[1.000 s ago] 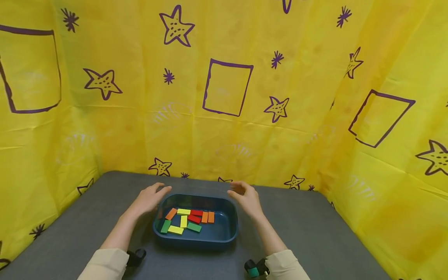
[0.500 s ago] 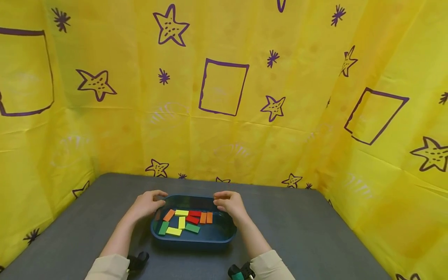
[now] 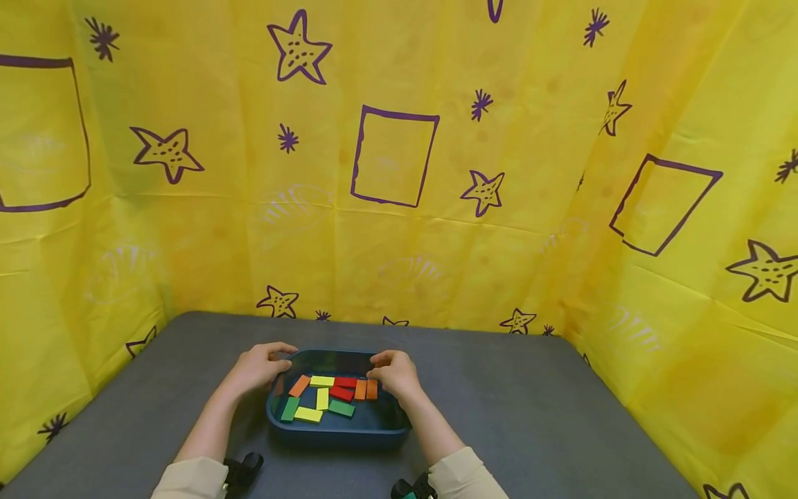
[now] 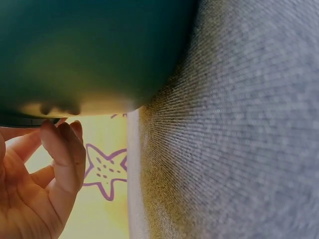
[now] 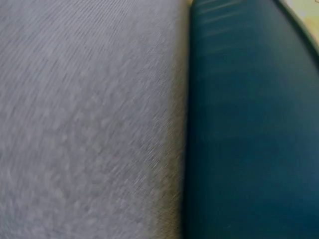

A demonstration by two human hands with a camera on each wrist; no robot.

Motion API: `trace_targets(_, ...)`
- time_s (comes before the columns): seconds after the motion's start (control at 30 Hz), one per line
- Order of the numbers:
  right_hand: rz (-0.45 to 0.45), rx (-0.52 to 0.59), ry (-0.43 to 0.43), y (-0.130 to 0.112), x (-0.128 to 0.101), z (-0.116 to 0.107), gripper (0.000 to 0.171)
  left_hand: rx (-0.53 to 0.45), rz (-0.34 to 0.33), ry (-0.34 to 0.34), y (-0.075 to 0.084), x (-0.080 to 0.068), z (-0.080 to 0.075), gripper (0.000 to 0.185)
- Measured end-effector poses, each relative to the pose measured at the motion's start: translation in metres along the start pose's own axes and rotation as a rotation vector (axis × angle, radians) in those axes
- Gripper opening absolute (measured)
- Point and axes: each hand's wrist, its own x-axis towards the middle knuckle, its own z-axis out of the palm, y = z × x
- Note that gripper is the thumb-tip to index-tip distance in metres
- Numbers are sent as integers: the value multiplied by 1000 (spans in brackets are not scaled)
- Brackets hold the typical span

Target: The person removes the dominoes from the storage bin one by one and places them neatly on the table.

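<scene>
Blue is the oblong tub [image 3: 337, 433], set on the grey counter [image 3: 499, 409] and gripped at its left rim by the left hand [image 3: 257, 367]. Coloured rectangular blocks [image 3: 322, 399] are spread inside; whether one is grasped by the right hand [image 3: 396, 378] above them cannot be told.

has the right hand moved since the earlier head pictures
Yes. The right hand has moved left, away from the low right star on the yellow cloth; it now overlaps the blue tray at its right end.
</scene>
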Motion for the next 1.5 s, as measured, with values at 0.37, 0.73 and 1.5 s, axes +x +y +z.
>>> trace_targets(0.37,-11,-53,-43,12,0,6,48,-11,-9,-3,1,-2,0,40)
trace_targets(0.73,-75,-192,-58,16,5,10,57,-20,-5,-5,-1,-1,-2,40)
trace_targets(1.5,-121,-455,-54,11,0,13,40,-169,-54,-52,-3,-4,-1,45)
